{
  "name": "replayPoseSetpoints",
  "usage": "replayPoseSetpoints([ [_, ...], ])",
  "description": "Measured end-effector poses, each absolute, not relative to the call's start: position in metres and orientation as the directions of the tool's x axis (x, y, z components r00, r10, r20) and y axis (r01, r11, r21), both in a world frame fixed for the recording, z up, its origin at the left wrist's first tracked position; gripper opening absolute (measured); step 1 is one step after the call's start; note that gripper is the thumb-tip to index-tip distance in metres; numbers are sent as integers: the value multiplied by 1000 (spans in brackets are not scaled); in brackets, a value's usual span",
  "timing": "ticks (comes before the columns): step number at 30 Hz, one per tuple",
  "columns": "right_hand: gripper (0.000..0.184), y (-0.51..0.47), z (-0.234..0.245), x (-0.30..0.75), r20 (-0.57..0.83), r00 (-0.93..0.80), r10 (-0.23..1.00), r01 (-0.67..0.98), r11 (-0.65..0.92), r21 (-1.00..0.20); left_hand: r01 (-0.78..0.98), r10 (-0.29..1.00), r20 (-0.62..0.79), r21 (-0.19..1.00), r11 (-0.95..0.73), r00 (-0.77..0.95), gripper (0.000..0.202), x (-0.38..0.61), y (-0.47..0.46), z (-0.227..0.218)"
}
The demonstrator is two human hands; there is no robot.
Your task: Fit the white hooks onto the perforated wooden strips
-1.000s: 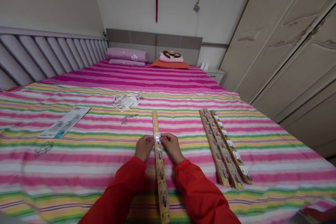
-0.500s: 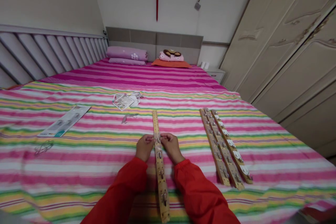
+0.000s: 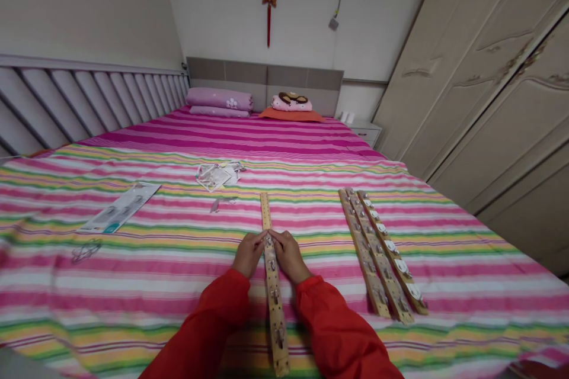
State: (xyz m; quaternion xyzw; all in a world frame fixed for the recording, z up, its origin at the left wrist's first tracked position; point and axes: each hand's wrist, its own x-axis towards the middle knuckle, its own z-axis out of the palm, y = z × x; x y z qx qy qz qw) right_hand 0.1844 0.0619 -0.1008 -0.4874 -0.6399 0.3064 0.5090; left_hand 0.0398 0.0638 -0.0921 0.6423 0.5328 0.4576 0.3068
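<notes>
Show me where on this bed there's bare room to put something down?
Free: the striped sheet right of the three finished strips, and the stretch between the flat packet and the left hand. Crowded: around the middle strip, where both hands meet, right hand included, and near the torn wrappers.

Bare bedspread (image 3: 146, 260) left; three wooden strips (image 3: 382, 254) crowd right.

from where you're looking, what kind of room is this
Most likely a home bedroom. A large bed with a striped sheet fills the view, with pillows against a headboard at the far end, and a tall wardrobe along one side. Both hands press on a wooden strip lying on the bed.
</notes>
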Motion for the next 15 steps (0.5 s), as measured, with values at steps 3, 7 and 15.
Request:
replayPoseSetpoints([
  [3,38,63,-105,184,365,-67,929,376,363,-853,449,960,269,850,-275,79,37,38,66,-94],
  [7,40,70,-110,186,325,-129,937,456,347,-819,499,965,206,827,-259,160,41,36,74,-97],
  [15,39,80,-107,192,210,-148,966,457,255,-852,385,983,66,914,-128,170,52,29,84,-96],
])
